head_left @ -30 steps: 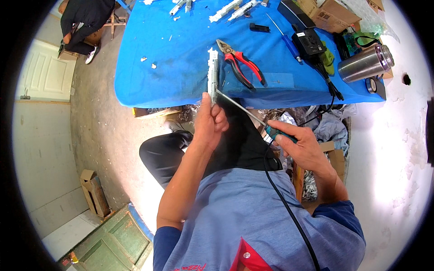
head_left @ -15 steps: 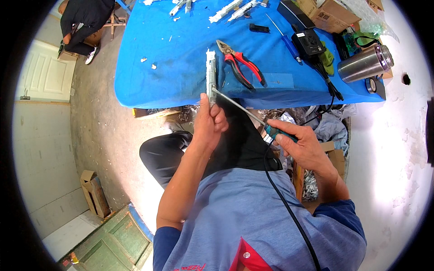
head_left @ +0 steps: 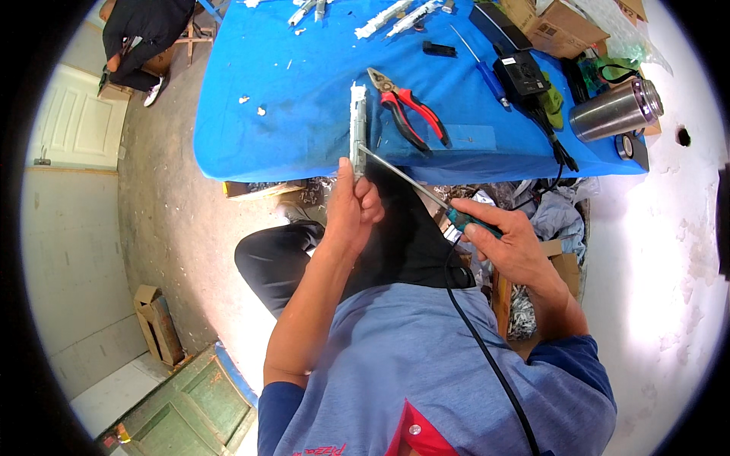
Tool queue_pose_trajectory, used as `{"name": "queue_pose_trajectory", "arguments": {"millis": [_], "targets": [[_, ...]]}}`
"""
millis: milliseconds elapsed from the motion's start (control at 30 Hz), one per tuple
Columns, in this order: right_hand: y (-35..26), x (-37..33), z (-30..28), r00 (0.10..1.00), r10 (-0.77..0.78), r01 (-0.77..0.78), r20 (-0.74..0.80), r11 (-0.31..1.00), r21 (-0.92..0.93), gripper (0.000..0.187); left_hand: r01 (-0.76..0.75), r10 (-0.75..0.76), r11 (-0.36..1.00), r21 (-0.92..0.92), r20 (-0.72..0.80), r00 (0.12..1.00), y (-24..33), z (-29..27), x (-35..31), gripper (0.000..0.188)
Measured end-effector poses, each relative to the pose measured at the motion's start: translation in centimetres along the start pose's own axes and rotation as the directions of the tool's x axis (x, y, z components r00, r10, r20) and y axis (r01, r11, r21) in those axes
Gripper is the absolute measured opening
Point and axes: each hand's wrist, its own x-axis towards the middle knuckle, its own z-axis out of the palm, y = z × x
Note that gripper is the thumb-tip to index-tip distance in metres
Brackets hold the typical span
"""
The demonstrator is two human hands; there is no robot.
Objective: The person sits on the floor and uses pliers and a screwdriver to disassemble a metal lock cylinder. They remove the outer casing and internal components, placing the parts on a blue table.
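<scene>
Right, straight to the left hand (head_left: 355, 199): its fingers (head_left: 371, 204) are curled tight, gripping the near end of a slim, pale strip (head_left: 358, 121). The thumb (head_left: 346, 175) lies along its nine o'clock side, the folded fingers sit at four, and the rest of the piece juts clear of them toward twelve. Whether its far end rests on anything, I can't tell.

Over at three o'clock, the right hand (head_left: 508, 237), fingers wrapped around the teal-and-dark handle of a long-shafted tool (head_left: 411, 182)! That metal shaft points to ten o'clock, tip right at the strip's flank, just beyond the left thumb; contact is too fine to call.

Out to one o'clock from the left hand, red-and-black pliers (head_left: 411, 110) lie spread on the blue-covered desk (head_left: 266, 140). Straight up at twelve from the right hand, a blue-handled screwdriver (head_left: 490, 82) next to a black box (head_left: 522, 74), with a steel flask (head_left: 614, 111) between one and two. More pale pieces (head_left: 384, 18) lie at the far twelve.
</scene>
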Motion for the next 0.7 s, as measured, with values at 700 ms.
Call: {"name": "queue_pose_trajectory", "arguments": {"millis": [700], "targets": [[0.3,1.0,-1.3,0.991,-0.130,0.129,-0.012,0.989,-0.073,0.037,0.008,-0.005,0.998,0.055,-0.050,0.999,0.0,0.1,0.0,0.058]]}}
